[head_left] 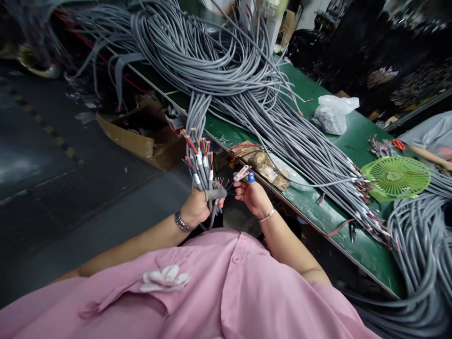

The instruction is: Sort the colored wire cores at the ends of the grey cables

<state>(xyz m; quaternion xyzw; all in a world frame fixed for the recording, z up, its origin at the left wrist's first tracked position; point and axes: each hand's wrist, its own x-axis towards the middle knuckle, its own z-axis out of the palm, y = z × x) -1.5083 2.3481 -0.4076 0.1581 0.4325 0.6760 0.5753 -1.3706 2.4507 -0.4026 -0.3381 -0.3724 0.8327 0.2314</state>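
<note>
My left hand [197,207] is closed around a bundle of grey cables [205,162], whose stripped ends fan upward in thin coloured wires with white wrapping below them. One cable end [216,193] lies sideways across the fingers, its coloured wires pointing right. Close beside it, my right hand [253,195] has its fingers curled and pinched at the tips of those wires. A blue finger cover [251,177] sits on one of its fingers. Just above that hand is a small pink clip-like piece [242,173]; whether the hand touches it I cannot tell.
A large heap of grey cables [208,61] lies along the green table [379,256]. Near its edge is a brown taped block [263,165]. Farther right are a plastic bag [334,115], a green fan [393,176] and another person's arm [432,157]. A cardboard box [130,141] stands below left.
</note>
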